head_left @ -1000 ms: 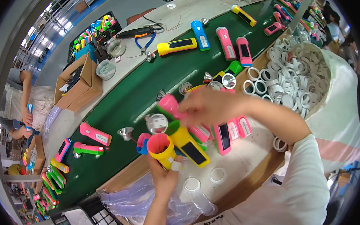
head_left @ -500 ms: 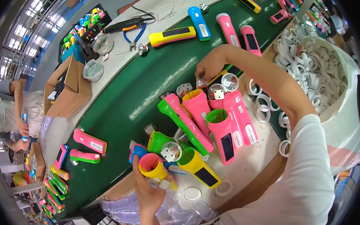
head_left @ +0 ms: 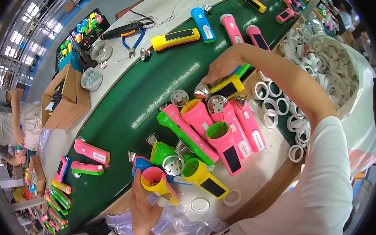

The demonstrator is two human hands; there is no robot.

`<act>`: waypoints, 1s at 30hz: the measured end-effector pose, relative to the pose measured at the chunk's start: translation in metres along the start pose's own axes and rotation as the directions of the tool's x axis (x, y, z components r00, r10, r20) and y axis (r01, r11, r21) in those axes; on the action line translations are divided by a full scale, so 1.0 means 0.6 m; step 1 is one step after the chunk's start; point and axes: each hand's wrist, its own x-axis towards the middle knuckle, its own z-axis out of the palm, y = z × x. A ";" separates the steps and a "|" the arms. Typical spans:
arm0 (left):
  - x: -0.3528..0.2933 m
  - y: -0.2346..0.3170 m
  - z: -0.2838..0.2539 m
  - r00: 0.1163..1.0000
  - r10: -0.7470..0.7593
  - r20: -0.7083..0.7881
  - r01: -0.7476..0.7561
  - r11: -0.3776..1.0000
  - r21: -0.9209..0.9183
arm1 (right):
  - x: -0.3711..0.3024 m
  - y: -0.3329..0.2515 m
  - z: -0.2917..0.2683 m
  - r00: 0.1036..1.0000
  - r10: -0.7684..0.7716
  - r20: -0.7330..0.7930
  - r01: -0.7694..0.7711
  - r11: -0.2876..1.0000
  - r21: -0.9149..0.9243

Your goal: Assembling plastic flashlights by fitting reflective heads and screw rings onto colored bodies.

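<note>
At the near edge of the green belt [head_left: 110,118], the left hand [head_left: 144,204] grasps a pink-and-yellow torch [head_left: 169,192], fingers along its left side and thumb on the other; its open mouth faces up, with wires showing inside. A blue torch [head_left: 141,164] lies just beyond the fingers. The right hand [head_left: 224,67] reaches over the belt, fingers bent downward, their tips at the rim of a shiny reflector [head_left: 202,91]; whether they grip it I cannot tell. Beside that reflector lies a yellow torch with a dark panel [head_left: 227,90]. Between the hands, open torches crowd together: a pink-and-green one [head_left: 187,135] slanting, pink ones to its right, and a pink one with a green mouth [head_left: 229,153] in front. Nearer the person, a yellow one with a green mouth [head_left: 207,183] lies tilted, a clear lens [head_left: 173,165] at its mouth. Two white rings [head_left: 200,205] lie close by on the table [head_left: 266,162], next to clear plastic [head_left: 168,224]. To the right, more rings spill near a full white sack [head_left: 361,102]. Across the belt sit blue-handled pliers [head_left: 134,42] and a cardboard box [head_left: 68,101].
</note>
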 end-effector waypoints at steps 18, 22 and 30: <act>-0.001 -0.001 -0.007 1.000 -0.029 0.001 0.029 0.989 0.144 | 0.022 0.055 0.027 0.894 -0.425 -0.143 0.418 0.905 -0.076; 0.005 0.009 -0.016 0.997 -0.066 0.027 0.060 0.980 0.190 | 0.007 0.035 0.044 0.869 -0.422 -0.259 0.447 0.893 0.045; 0.009 0.013 -0.017 0.999 -0.037 0.035 0.028 0.972 0.231 | 0.022 0.057 -0.042 0.496 -0.319 -0.808 0.453 0.889 -0.073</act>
